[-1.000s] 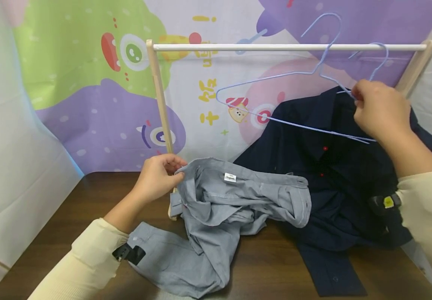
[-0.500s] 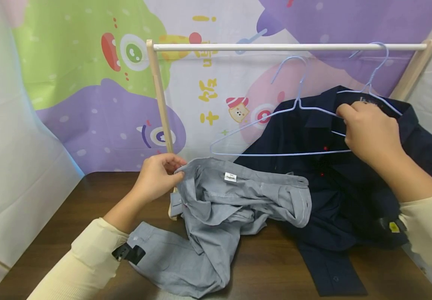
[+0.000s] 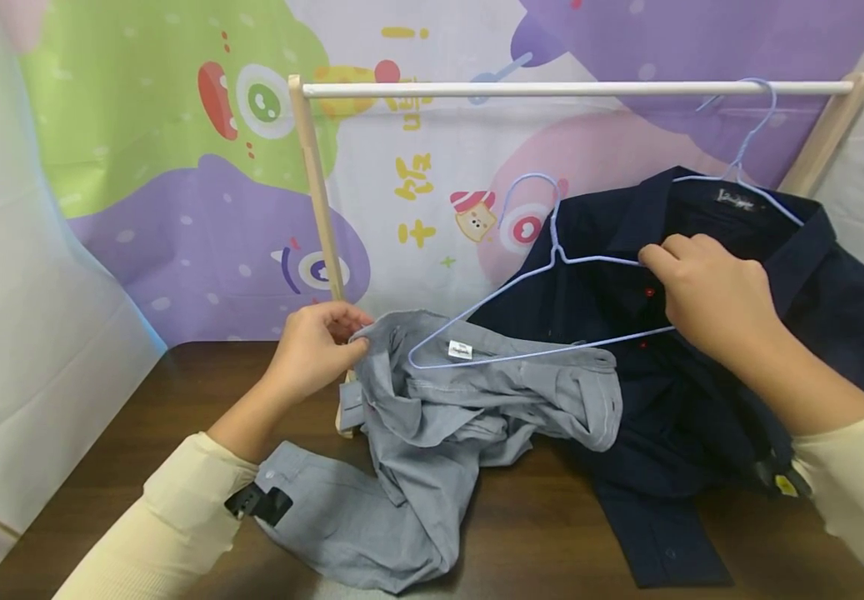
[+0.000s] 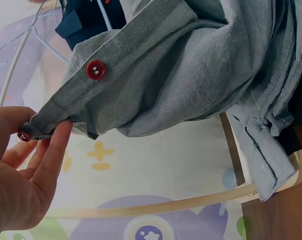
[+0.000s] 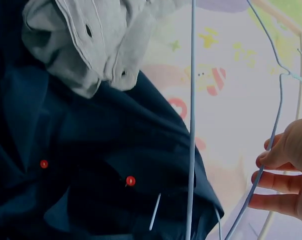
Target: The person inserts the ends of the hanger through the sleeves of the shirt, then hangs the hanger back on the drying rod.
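My left hand (image 3: 317,346) pinches the collar edge of a grey shirt (image 3: 432,500) between thumb and fingers. Red buttons (image 4: 96,70) show along that edge in the left wrist view. The shirt's body drapes in folds, with a sleeve lying on the table. My right hand (image 3: 716,292) grips one shoulder of a light blue wire hanger (image 3: 555,237). The hanger's other end overlaps the grey collar near the white label (image 3: 460,350) in the head view; whether they touch, I cannot tell. In the right wrist view the thumb and fingers (image 5: 273,160) pinch the wire.
A garment rack has a white rod (image 3: 476,89) and wooden posts (image 3: 314,183). From its right part a navy shirt (image 3: 701,417) with red buttons hangs on another blue hanger (image 3: 750,137), its sleeve reaching the brown table (image 3: 199,400). A cartoon-printed cloth (image 3: 147,233) stands behind.
My right hand has come down and left with the hanger, from rod height to the grey collar. The hanger has tilted on the way. My left hand keeps its pinch on the shirt.
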Demonstrator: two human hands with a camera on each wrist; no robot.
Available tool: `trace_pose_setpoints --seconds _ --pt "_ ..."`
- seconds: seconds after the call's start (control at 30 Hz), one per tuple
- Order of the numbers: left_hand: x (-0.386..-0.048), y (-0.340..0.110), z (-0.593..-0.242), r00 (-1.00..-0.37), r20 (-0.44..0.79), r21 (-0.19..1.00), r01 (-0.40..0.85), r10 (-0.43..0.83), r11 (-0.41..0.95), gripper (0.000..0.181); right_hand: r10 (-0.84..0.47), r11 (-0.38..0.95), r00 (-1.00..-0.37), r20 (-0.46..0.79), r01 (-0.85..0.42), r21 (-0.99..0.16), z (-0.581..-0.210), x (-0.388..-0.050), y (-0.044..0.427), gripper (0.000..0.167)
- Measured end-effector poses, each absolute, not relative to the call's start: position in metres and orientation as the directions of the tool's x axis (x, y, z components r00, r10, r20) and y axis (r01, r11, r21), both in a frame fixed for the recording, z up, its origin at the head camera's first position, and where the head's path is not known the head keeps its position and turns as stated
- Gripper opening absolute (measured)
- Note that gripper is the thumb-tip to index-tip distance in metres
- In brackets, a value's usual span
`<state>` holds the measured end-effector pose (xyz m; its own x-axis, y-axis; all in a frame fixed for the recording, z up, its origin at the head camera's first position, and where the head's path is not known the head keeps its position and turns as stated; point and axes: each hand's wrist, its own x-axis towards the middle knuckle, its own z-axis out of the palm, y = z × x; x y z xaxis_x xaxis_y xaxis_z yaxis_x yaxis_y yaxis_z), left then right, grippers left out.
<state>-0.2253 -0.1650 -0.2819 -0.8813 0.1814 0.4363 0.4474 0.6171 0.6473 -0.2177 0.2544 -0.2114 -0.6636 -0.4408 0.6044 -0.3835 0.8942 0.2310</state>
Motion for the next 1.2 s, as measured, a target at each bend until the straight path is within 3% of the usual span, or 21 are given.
trace_pose_setpoints --seconds 0.13,0.3,0.73,1.2 --pt "-0.224 -0.164 -0.28 -0.878 0.447 0.655 0.452 0.171 0.605 0.018 -0.509 0.856 -0.599 0.619 -0.429 0.289 -0.22 -0.216 0.243 0.032" --pt "-0.223 -0.16 -0.278 -0.865 0.477 0.661 0.468 0.153 0.587 0.018 -0.57 0.815 -0.579 0.583 -0.489 0.311 -0.233 -0.208 0.223 0.03" --pt "-0.222 -0.14 -0.271 -0.82 0.555 0.658 0.537 0.143 0.527 0.019 -0.596 0.796 -0.691 0.409 -0.577 0.185 -0.259 -0.195 0.173 0.025" --pt "-0.218 -0.12 -0.271 -0.788 0.564 0.626 0.603 0.247 0.494 0.018 -0.492 0.816 -0.784 0.378 -0.566 -0.112 -0.29 -0.208 0.156 0.02"
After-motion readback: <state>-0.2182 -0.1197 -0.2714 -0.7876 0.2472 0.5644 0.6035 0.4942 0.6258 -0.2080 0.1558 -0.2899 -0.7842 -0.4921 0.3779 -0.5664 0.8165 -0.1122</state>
